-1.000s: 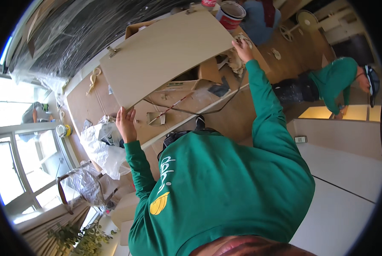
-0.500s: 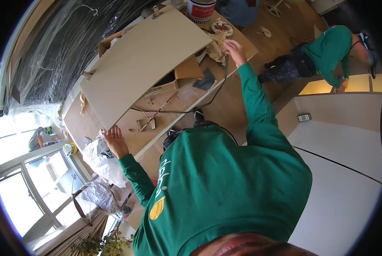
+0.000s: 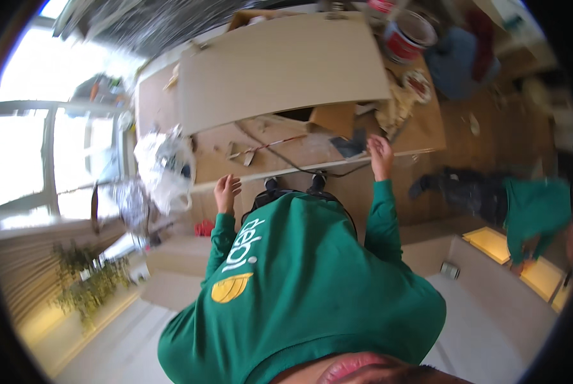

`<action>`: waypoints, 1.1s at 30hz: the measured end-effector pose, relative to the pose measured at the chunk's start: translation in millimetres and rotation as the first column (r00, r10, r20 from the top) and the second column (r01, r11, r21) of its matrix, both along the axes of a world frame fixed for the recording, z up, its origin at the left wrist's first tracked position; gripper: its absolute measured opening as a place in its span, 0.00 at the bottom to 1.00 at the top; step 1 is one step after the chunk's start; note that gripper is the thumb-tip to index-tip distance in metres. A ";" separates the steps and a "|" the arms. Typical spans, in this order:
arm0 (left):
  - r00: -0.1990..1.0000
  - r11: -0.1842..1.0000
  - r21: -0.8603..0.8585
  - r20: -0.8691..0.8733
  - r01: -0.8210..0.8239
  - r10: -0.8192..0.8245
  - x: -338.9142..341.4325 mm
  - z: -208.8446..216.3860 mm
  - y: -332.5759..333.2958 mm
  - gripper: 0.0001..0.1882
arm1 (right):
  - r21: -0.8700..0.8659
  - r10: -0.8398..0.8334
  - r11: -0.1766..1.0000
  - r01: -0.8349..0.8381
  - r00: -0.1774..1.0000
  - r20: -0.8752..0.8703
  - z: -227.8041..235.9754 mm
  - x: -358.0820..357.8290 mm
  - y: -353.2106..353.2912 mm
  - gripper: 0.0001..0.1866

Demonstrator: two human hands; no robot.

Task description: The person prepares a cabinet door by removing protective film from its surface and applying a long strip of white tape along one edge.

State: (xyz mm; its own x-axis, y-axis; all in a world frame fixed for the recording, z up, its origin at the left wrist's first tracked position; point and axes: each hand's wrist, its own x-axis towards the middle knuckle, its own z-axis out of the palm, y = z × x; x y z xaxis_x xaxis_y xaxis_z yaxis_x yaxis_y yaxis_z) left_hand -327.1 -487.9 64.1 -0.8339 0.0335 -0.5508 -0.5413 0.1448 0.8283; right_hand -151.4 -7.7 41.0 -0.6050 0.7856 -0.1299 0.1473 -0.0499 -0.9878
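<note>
My left hand (image 3: 226, 192) hangs in front of the table's near edge, its fingers loosely apart and nothing in them. Past that edge, close to a dark grey sheet (image 3: 348, 144), is my right hand (image 3: 380, 156); it too looks empty, fingers loosely spread. Beyond both hands a large beige panel (image 3: 280, 64) lies on the wooden worktable (image 3: 206, 153), with clamps (image 3: 336, 10) at its far edge. Neither hand touches the panel. Between hands and panel lie a thin reddish stick (image 3: 280, 143) and a dark cable (image 3: 256, 136).
A red-labelled can (image 3: 407, 46), a round smeared lid (image 3: 417, 86) and a crumpled beige cloth (image 3: 394, 106) sit at the table's right end. Clear plastic bags (image 3: 165, 160) bulge at its left. At far right a co-worker in green (image 3: 537, 208) bends over lit openings.
Both my hands have come away from the panel's edges and back toward my body. The view has turned, so the table now lies straighter across.
</note>
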 end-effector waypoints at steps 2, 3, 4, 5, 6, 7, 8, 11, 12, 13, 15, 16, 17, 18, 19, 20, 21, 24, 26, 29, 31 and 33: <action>1.000 0.999 -0.047 -0.023 -0.005 0.004 11.9 -2.9 -7.9 0.17 | 0.034 0.063 0.997 -0.064 0.998 0.013 19.0 -8.6 -4.0 0.13; 0.999 0.998 -0.057 -0.031 -0.033 0.031 13.7 -4.1 -12.8 0.17 | 0.049 0.054 0.998 -0.051 0.997 -0.048 24.4 -12.0 -4.5 0.13; 0.997 0.995 -0.069 -0.032 -0.067 0.064 18.4 -6.9 -21.1 0.17 | 0.077 0.056 0.996 -0.054 0.998 -0.021 28.0 -15.8 -1.0 0.13; 0.994 0.990 -0.090 -0.042 -0.105 0.101 27.2 -5.2 -30.2 0.17 | 0.103 0.058 0.993 -0.054 0.997 -0.044 32.0 -21.1 1.7 0.13; 0.988 0.984 -0.089 -0.047 -0.154 0.150 33.3 -7.0 -38.6 0.17 | 0.142 0.047 0.989 -0.045 0.999 -0.012 45.7 -27.1 1.7 0.13; 0.980 0.977 -0.086 -0.051 -0.196 0.192 39.1 -7.8 -45.4 0.18 | 0.201 0.038 0.979 -0.035 0.999 -0.010 55.0 -32.1 3.2 0.13; 0.971 0.969 -0.083 -0.056 -0.235 0.230 47.0 -7.6 -53.7 0.18 | 0.220 0.055 0.974 -0.048 0.998 -0.025 61.1 -38.5 4.7 0.13; 0.936 0.935 -0.062 -0.066 -0.350 0.346 58.2 -4.9 -69.8 0.18 | 0.286 0.081 0.957 -0.056 0.994 -0.077 86.0 -59.8 1.5 0.12; 0.929 0.928 -0.052 -0.065 -0.369 0.365 54.1 -5.6 -74.8 0.17 | 0.305 0.081 0.951 -0.053 0.994 -0.079 95.5 -64.3 -2.1 0.12; 0.916 0.916 -0.042 -0.060 -0.400 0.397 55.4 -7.8 -79.5 0.17 | 0.326 0.098 0.943 -0.063 0.991 -0.092 105.0 -71.3 -6.6 0.12; 0.898 0.899 -0.015 -0.068 -0.438 0.436 56.8 -10.7 -87.4 0.16 | 0.377 0.125 0.923 -0.077 0.987 -0.103 125.6 -86.8 -21.6 0.12; 0.899 0.902 0.002 -0.085 -0.432 0.430 48.0 -9.7 -90.8 0.16 | 0.406 0.126 0.911 -0.072 0.986 -0.108 128.6 -90.8 -29.2 0.12; 0.900 0.905 0.018 -0.102 -0.425 0.424 37.4 -8.7 -94.6 0.15 | 0.418 0.121 0.906 -0.065 0.986 -0.110 132.8 -94.8 -37.6 0.12; 0.885 0.903 0.042 -0.180 -0.428 0.428 24.6 -9.5 -98.1 0.15 | 0.434 0.129 0.898 -0.072 0.986 -0.104 137.9 -97.4 -50.0 0.11; 0.890 0.923 -0.044 -0.285 -0.382 0.355 8.1 -1.7 -101.1 0.17 | 0.452 0.128 0.889 -0.070 0.987 -0.098 140.5 -99.8 -64.3 0.11; 0.885 0.931 -0.135 -0.380 -0.340 0.268 -8.9 7.4 -107.0 0.20 | 0.450 0.124 0.890 -0.071 0.988 -0.089 140.9 -103.9 -80.3 0.11; 0.872 0.929 -0.226 -0.462 -0.291 0.161 -27.2 22.4 -112.6 0.24 | 0.455 0.124 0.887 -0.077 0.989 -0.076 138.5 -106.8 -99.1 0.11; 0.726 0.626 -0.658 -0.656 -0.419 -0.204 -77.0 85.9 -130.9 0.40 | 0.451 0.117 0.888 -0.092 0.993 -0.028 139.0 -127.7 -169.4 0.10; 0.775 0.524 -0.756 -0.579 -0.393 -0.255 -116.3 73.2 -154.4 0.46 | 0.409 0.169 0.902 -0.137 0.985 -0.044 142.2 -149.2 -229.3 0.09; 0.801 0.530 -0.775 -0.536 -0.343 -0.266 -168.3 21.6 -202.9 0.38 | 0.275 0.351 0.896 -0.348 0.935 0.039 149.4 -182.6 -308.3 0.10; 0.837 0.800 -0.558 -0.530 -0.222 -0.137 -203.5 -17.9 -256.2 0.31 | 0.310 0.503 0.786 -0.536 0.844 0.185 169.2 -201.8 -342.0 0.10; 0.783 0.921 -0.327 -0.620 -0.214 -0.038 -238.7 -46.8 -319.3 0.20 | 0.348 0.555 0.718 -0.603 0.798 0.237 180.9 -220.7 -356.0 0.11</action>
State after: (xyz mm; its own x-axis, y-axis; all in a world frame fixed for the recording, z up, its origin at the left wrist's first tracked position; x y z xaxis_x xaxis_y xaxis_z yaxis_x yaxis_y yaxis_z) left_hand -565.9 -807.2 17.3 -0.9819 -0.1512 0.1137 0.0285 0.4758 0.8791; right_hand -372.2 -363.6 221.9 -0.9589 0.2833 0.0123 0.1250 0.4610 -0.8785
